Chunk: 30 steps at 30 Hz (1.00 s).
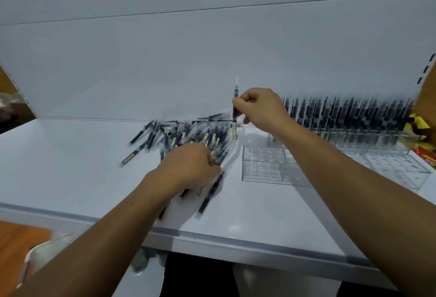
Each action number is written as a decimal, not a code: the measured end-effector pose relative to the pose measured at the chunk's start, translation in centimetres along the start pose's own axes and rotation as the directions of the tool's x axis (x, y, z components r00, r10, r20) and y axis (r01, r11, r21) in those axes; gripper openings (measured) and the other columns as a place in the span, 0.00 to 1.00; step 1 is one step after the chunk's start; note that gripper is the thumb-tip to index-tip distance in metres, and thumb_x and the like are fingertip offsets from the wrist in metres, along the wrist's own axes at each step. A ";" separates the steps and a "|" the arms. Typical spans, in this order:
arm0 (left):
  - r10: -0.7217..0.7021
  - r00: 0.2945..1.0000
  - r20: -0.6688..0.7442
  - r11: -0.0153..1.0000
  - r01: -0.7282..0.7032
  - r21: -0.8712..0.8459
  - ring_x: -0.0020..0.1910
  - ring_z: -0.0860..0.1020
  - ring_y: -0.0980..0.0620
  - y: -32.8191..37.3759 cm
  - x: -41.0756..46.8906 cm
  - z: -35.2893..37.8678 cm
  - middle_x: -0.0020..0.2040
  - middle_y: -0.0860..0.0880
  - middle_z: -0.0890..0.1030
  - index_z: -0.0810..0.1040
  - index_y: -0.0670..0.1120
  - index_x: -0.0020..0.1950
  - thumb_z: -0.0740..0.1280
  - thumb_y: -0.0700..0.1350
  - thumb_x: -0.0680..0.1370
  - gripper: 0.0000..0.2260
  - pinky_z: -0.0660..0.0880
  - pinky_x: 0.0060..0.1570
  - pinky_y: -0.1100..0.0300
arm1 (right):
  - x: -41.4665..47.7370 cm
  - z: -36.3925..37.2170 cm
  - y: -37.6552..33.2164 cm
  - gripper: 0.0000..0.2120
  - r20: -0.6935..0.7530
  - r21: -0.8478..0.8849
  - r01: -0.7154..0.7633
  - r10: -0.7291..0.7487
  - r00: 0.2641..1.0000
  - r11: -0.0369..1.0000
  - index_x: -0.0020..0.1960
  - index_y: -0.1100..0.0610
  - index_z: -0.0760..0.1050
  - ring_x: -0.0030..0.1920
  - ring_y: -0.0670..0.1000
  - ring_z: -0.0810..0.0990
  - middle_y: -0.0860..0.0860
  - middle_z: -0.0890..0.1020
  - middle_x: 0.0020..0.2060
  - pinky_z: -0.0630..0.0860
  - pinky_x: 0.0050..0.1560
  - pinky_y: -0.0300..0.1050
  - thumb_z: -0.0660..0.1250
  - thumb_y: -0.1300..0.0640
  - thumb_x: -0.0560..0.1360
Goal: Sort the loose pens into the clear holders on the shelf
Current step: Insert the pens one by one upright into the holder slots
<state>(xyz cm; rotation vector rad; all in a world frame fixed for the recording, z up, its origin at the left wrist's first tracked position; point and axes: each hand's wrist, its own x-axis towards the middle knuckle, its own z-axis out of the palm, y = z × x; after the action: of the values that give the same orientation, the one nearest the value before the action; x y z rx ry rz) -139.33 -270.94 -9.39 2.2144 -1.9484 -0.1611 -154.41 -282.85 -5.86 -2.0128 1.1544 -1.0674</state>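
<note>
Pen (234, 119), one, in right hand (260, 110)

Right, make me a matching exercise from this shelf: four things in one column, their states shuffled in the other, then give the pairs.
Things
1. right hand
2. left hand
3. front holder
4. back holders

States
A. packed with standing pens
B. lies on the pile of loose pens
C. pinches a single pen, held upright
D. holes empty

Pairs: 1-C, 2-B, 3-D, 4-A
</note>
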 end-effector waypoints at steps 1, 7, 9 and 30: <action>-0.008 0.999 0.031 1.000 0.008 0.012 0.37 0.80 0.48 -0.1 -0.3 0.0 0.39 0.44 0.83 0.81 0.42 0.42 0.66 0.55 0.76 0.16 0.69 0.30 0.63 | -0.3 -0.1 0.1 0.09 -0.002 0.027 0.002 -0.002 1.000 1.000 0.43 0.53 0.79 0.33 0.43 0.82 0.48 0.85 0.40 0.75 0.38 0.39 0.66 0.50 0.77; -0.028 0.987 0.156 0.996 0.015 0.085 0.39 0.80 0.50 0.3 -1.4 0.7 0.38 0.48 0.82 0.81 0.46 0.42 0.67 0.58 0.74 0.15 0.76 0.39 0.58 | -2.2 -1.5 0.5 0.09 -0.034 0.158 0.009 -0.004 0.999 0.987 0.45 0.56 0.80 0.28 0.41 0.79 0.50 0.85 0.41 0.70 0.28 0.28 0.67 0.50 0.77; -0.035 0.983 0.182 0.995 0.016 0.103 0.38 0.80 0.48 0.5 -1.3 0.6 0.37 0.47 0.81 0.80 0.44 0.41 0.67 0.56 0.74 0.15 0.77 0.39 0.57 | -2.6 -2.1 0.6 0.10 -0.030 0.173 0.006 0.000 1.000 0.985 0.45 0.56 0.80 0.28 0.41 0.79 0.50 0.85 0.41 0.71 0.30 0.30 0.68 0.50 0.77; 0.119 0.960 -0.254 0.747 -0.255 -0.615 0.25 0.69 0.61 4.1 4.7 -1.2 0.27 0.56 0.75 0.76 0.51 0.38 0.66 0.53 0.78 0.11 0.66 0.27 0.70 | -3.6 -8.6 4.9 0.05 -0.117 0.212 0.004 0.021 0.993 0.977 0.45 0.54 0.80 0.35 0.44 0.84 0.50 0.85 0.35 0.78 0.37 0.44 0.69 0.53 0.77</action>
<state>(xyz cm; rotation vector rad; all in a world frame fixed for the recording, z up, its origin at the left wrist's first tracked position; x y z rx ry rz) -142.41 -275.99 -7.15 1.5111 -1.6529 -0.4800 -164.90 -282.71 -6.60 -1.7989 1.0580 -1.2644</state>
